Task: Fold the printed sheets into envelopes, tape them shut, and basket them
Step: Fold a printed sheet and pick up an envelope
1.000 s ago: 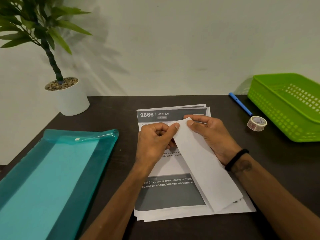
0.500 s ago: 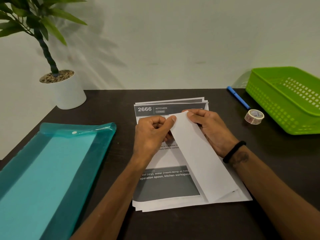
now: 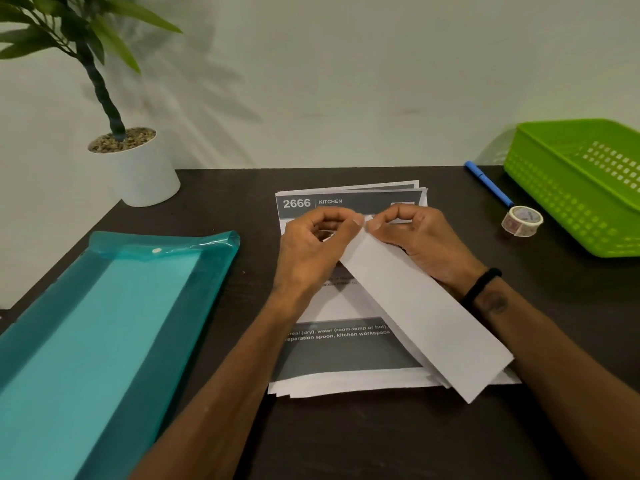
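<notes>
Dark wooden desk (image 3: pixel 346 438) against a pale wall. Both hands, left hand (image 3: pixel 311 247) and right hand (image 3: pixel 419 237), pinch the far end of a long folded white paper strip (image 3: pixel 422 310), lying diagonally across a stack of printed sheets (image 3: pixel 346 358). Green plastic basket (image 3: pixel 571 188) sits far right.

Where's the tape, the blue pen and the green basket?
tape roll (image 3: pixel 522 220), head view, its top rim.
blue pen (image 3: pixel 488 183), head view, mid-barrel.
green basket (image 3: pixel 554 202), head view, its front wall.

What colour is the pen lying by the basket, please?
The pen is blue, shown best in the head view, between the tape roll and the wall.
</notes>
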Demonstrator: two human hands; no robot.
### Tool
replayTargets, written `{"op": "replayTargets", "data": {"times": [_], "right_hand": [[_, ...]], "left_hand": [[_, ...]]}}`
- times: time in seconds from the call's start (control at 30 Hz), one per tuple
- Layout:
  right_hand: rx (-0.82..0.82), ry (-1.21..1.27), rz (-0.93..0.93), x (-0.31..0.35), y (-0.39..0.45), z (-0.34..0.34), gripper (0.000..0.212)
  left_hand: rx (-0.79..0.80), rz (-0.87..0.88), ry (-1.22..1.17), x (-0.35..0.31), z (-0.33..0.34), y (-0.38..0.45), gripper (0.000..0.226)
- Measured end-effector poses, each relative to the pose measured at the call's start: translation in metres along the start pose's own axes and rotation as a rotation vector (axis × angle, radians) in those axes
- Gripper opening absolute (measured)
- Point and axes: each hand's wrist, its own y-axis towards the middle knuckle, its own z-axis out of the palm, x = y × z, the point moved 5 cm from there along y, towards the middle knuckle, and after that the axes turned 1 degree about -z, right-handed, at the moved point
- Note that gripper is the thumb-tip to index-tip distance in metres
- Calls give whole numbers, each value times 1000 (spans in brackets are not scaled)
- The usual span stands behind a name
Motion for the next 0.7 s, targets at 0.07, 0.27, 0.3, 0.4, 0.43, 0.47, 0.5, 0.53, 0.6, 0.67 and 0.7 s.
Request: {"op": "replayTargets", "data": {"times": [0.07, 0.27, 0.3, 0.4, 0.43, 0.47, 0.5, 0.53, 0.6, 0.67, 0.7], "right_hand": [[16, -63, -19, 1, -1, 1, 16], [81, 0, -10, -1, -5, 3, 35], [91, 19, -3, 0, -6, 3, 36], [121, 77, 27, 2, -8, 5, 35], [122, 77, 35, 2, -8, 4, 35], [118, 75, 42, 3, -8, 4, 35], [109, 77, 46, 4, -8, 3, 35], [100, 89, 47, 3, -7, 3, 35], [96, 100, 44, 2, -7, 3, 37], [114, 61, 37, 3, -8, 4, 36], [125, 29, 29, 3, -8, 5, 35]], "left_hand": [[46, -1, -3, -1, 2, -2, 7], [107, -44, -54, 2, 0, 0, 11], [121, -59, -60, 3, 0, 1, 13], [115, -113, -90, 4, -3, 2, 17], [99, -141, -107, 4, -6, 2, 17], [81, -173, -125, 4, -9, 2, 17], [68, -200, -138, 4, -11, 3, 17], [66, -219, -145, 5, -13, 3, 17], [100, -246, -136, 4, -14, 3, 18], [160, -256, -56, 2, -12, 1, 24], [180, -256, -5, 2, -11, 0, 27]]}}
